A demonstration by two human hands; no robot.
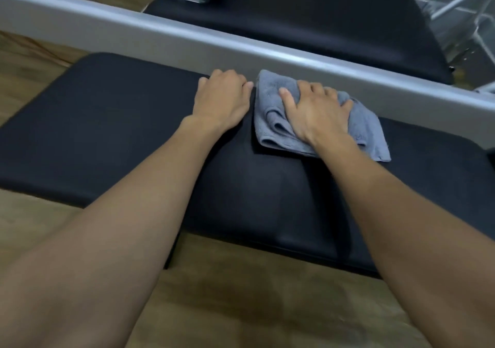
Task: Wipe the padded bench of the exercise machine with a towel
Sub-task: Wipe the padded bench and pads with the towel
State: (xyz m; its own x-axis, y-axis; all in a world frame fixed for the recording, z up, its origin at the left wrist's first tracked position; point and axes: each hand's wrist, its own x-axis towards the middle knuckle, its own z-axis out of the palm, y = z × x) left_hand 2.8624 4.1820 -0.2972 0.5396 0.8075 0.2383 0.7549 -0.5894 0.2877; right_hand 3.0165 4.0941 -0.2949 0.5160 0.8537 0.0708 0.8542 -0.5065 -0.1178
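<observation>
Cloth is the thing to manage: one grey towel (270, 112), soft, light and loosely folded, lies on the far middle of the padded bench (112, 133), right against the silver frame rail (160, 35). The right hand (314, 112) presses flat on it, fingers (288, 97) spread wide and holding it down by palm pressure rather than pinching. Judging by its folds, it will bunch and slip unless pressed from above at its centre. The left hand (221, 98) rests on the bare pad just left of the towel, fingers curled at the far edge, holding nothing. Two black pads show, one near, one beyond the rail (334, 18).
</observation>
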